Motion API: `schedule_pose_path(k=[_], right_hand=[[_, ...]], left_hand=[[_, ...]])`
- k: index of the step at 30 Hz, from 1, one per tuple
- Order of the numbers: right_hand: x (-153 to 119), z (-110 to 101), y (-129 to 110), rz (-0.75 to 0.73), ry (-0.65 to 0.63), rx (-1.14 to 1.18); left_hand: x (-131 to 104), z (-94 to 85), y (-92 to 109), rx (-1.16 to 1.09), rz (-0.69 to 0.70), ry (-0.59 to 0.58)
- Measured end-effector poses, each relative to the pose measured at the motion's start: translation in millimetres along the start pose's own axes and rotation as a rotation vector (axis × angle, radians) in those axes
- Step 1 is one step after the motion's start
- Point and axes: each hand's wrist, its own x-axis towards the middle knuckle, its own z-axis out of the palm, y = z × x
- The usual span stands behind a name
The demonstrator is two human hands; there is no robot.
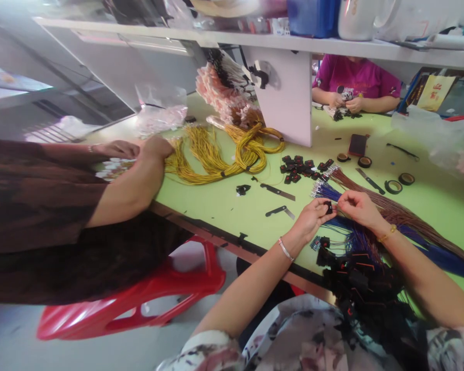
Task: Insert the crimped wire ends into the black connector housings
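Note:
Between the fingers of my left hand (pixel 313 219) is a small black plastic housing (pixel 329 207). Close beside it, my right hand (pixel 358 207) has thumb and fingertips pinched together; whatever they hold is too small to make out. Under and beside my hands lie blue wires (pixel 325 191) with pale metal ends and a bundle of brown wires (pixel 386 198). A heap of wired black housings (pixel 359 278) hangs over the table edge near my lap. More loose black housings (pixel 297 167) lie on the table beyond my hands.
Cutter knives (pixel 277 192), rolls of black tape (pixel 393 186) and coiled yellow wires (pixel 216 172) lie on the green table (pixel 201 198). At left a co-worker's arm (pixel 127 190) reaches over it; another person (pixel 355 85) sits opposite. A red stool (pixel 139 299) stands below, a shelf (pixel 232 38) above.

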Motion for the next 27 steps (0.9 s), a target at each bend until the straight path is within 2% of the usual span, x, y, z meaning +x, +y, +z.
schedule_pose_path(k=[6,17,23,27], right_hand=[[-2,9,4,-0.144,0.009,-0.254],[-5,11,1,-0.341,0.042,-0.513],[-5,15,4,-0.446,0.01,-0.733],[-3,15,8,-0.416,-0.03,-0.674]], left_hand=[[4,-4.7,-3,-0.038,0.005,-0.005],[3,-4.8,-1,-0.001,-0.005,-0.002],[1,-3.9,-2,0.045,-0.017,0.009],[1,-2.9,0,0.029,-0.01,0.048]])
